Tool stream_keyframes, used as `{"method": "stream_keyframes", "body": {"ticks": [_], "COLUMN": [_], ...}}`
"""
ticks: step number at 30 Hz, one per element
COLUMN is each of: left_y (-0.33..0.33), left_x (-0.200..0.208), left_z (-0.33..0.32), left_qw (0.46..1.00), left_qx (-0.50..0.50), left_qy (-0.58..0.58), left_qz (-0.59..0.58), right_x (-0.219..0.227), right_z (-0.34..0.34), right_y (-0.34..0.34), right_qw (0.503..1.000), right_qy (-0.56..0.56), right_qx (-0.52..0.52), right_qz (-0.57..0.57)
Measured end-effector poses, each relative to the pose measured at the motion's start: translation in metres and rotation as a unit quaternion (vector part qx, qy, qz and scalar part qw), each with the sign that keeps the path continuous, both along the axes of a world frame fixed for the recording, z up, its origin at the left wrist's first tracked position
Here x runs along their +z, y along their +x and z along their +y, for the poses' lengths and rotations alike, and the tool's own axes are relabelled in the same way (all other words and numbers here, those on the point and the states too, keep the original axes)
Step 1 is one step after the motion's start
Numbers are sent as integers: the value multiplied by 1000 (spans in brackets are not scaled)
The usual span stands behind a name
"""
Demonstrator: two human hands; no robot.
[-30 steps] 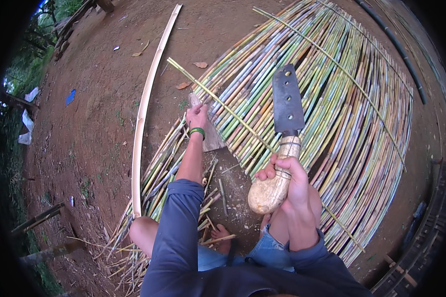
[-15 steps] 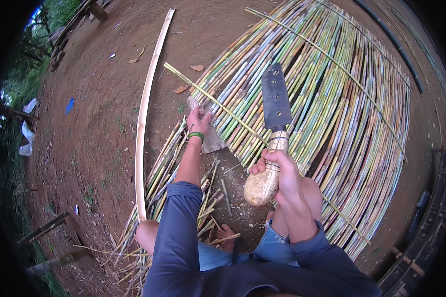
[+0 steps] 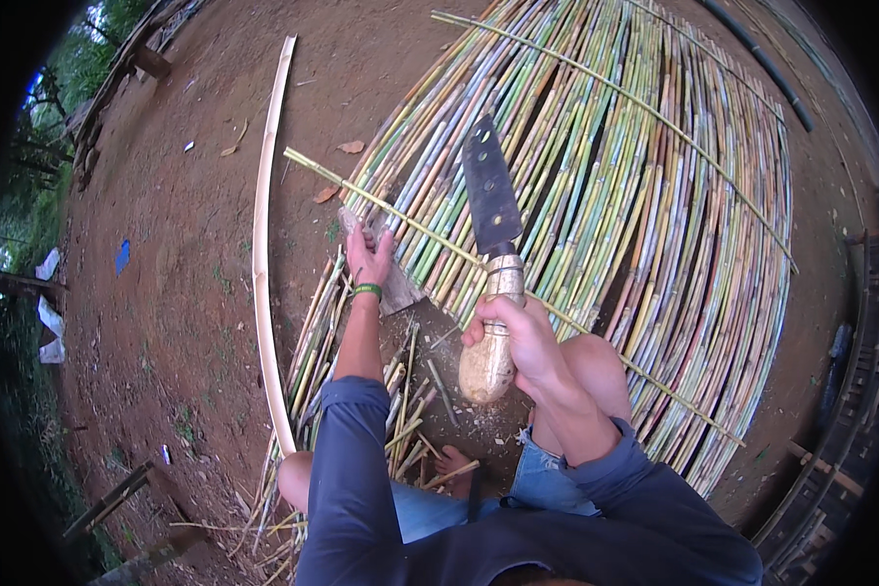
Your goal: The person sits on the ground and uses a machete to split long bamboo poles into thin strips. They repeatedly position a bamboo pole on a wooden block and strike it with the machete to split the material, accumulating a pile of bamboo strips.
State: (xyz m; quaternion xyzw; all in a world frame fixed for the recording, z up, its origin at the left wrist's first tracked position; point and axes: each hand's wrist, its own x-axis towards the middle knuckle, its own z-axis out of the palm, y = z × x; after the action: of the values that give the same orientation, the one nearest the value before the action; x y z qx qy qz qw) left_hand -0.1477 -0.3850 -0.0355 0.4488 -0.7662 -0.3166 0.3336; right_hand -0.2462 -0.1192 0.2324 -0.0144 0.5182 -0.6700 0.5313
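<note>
My right hand [image 3: 518, 337] is wrapped round the pale, bulbous wooden handle of a machete [image 3: 490, 190]. Its broad dark blade, pierced by several holes, points up and away over the canes. Farther left, my left hand [image 3: 369, 259] reaches down to a weathered wooden block [image 3: 400, 295], its thumb and fingers apart; the fingertips are partly hard to make out. Beside it end the long thin canes [image 3: 439, 210], laid side by side in a wide sheet. A thin crosswise pole [image 3: 391, 210] lies over them near my left hand.
A split bamboo strip [image 3: 262, 234] lies on the bare soil at left. Short cut canes [image 3: 314, 332] are heaped by my left forearm, with offcuts and chips near my foot [image 3: 451, 471]. A second crosswise pole [image 3: 635, 96] spans the far canes. A dark pole [image 3: 757, 61] lies beyond.
The view has shifted, so most things sit farther left. The machete blade has turned and looks narrower, still in my right hand. My left hand stays by the block, its fingers slightly more spread.
</note>
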Motion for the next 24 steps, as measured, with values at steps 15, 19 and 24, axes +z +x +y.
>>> {"method": "stream_keyframes", "body": {"ticks": [15, 19, 24], "left_y": [0, -2, -6], "left_x": [-9, -3, 11], "left_z": [4, 5, 36], "left_qw": [998, 998, 986], "left_qx": [3, 48, 71], "left_qy": [-33, -30, 16], "left_qz": [-47, -8, -149], "right_x": [9, 7, 3], "right_z": [20, 19, 21], "right_y": [-3, 8, 9], "right_qw": [999, 999, 998], "right_qy": [11, 2, 8], "right_qx": [37, 47, 58], "right_qz": [7, 19, 23]}}
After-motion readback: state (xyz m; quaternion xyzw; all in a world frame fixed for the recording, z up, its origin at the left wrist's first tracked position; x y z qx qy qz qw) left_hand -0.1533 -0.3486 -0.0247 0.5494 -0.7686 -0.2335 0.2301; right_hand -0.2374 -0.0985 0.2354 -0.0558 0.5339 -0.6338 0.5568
